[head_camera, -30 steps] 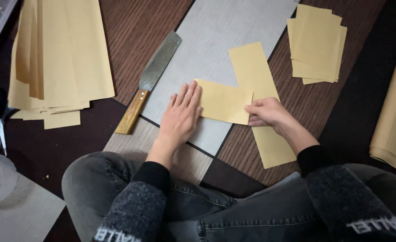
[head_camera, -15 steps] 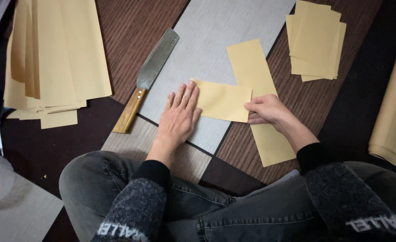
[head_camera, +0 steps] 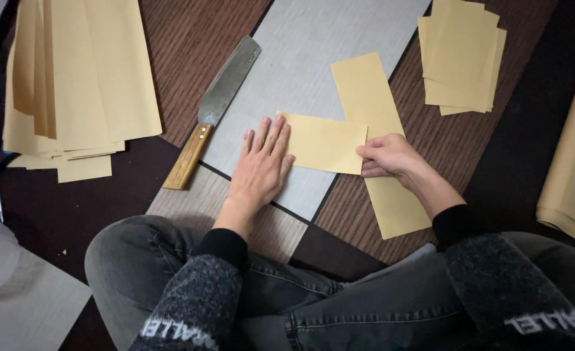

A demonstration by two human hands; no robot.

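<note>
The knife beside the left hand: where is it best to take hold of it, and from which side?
Probably grip the knife by its wooden handle, coming from the near end. The handle points toward the person and lies free on the floor, left of the left hand; the metal blade points away.

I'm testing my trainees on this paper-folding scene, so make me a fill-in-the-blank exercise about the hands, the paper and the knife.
1. The left hand lies flat on the grey board, fingertips on the folded tan paper strip's ____ end.
2. The right hand pinches the flap's ____ edge.
3. The broad steel knife has a ____ handle.

Missing words: left; right; wooden
</note>
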